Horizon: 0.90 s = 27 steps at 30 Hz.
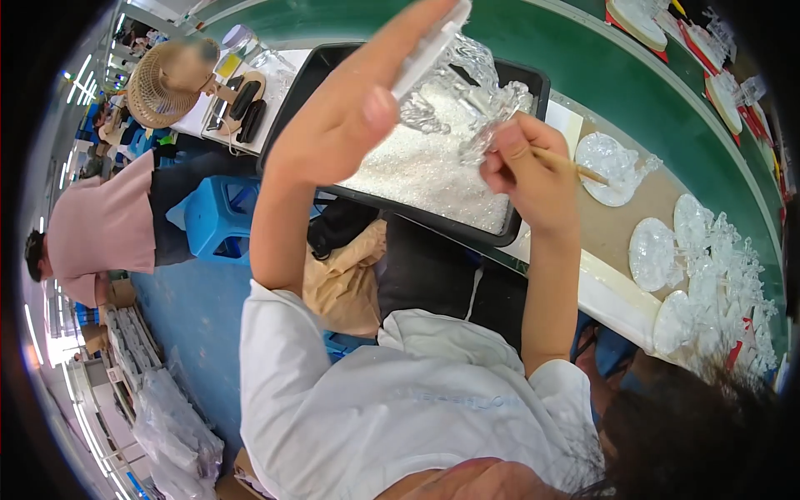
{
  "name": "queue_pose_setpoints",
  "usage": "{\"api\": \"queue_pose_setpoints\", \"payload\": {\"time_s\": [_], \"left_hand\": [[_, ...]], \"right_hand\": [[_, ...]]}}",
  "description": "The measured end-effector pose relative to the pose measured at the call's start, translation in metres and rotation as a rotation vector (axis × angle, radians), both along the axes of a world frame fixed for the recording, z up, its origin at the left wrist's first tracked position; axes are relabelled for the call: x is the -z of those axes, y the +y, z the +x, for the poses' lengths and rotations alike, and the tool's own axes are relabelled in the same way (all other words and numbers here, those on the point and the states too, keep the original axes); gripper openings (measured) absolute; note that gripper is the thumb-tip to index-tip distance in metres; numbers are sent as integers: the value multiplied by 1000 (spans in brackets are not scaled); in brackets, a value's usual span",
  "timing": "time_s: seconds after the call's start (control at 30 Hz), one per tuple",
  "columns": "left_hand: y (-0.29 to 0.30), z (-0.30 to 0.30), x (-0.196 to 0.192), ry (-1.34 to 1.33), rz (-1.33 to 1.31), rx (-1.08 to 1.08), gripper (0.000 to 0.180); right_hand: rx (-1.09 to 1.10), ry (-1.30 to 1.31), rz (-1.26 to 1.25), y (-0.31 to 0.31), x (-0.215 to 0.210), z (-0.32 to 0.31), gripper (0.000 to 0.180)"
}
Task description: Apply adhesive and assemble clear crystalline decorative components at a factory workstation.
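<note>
Granules (417,171), white and glinting, lie in a black tray (502,239). Above them, the person's left hand (337,129) is clamped on the white round base of a clear ornament (473,62), which is held tilted over the tray. The right hand (535,171) pinches a thin wooden stick (593,174) (its blunt end points right) beside the ornament's edge; whether its fingertips also grip the ornament cannot be told. More clear pieces (654,254) sit on a brown board (604,221).
</note>
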<state>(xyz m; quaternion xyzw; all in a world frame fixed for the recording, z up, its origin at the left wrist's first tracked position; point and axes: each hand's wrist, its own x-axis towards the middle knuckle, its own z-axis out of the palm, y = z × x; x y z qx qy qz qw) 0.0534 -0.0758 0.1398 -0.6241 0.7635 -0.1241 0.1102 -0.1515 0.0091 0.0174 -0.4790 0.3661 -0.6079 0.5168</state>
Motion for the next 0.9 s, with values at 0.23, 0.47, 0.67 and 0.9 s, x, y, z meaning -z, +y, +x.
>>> {"api": "queue_pose_setpoints", "payload": {"time_s": [0.23, 0.47, 0.67, 0.9], "left_hand": [[13, -6, 32, 1462, 144, 877, 79], [5, 7, 40, 1529, 55, 876, 94], [-25, 33, 77, 1772, -43, 898, 94], [-23, 42, 71, 1766, 290, 889, 88]], "right_hand": [[-42, -56, 56, -5, 3, -2, 34], [-52, 32, 31, -6, -1, 2, 34], [-39, 132, 2, -6, -3, 5, 34], [136, 273, 25, 6, -23, 9, 36]]}}
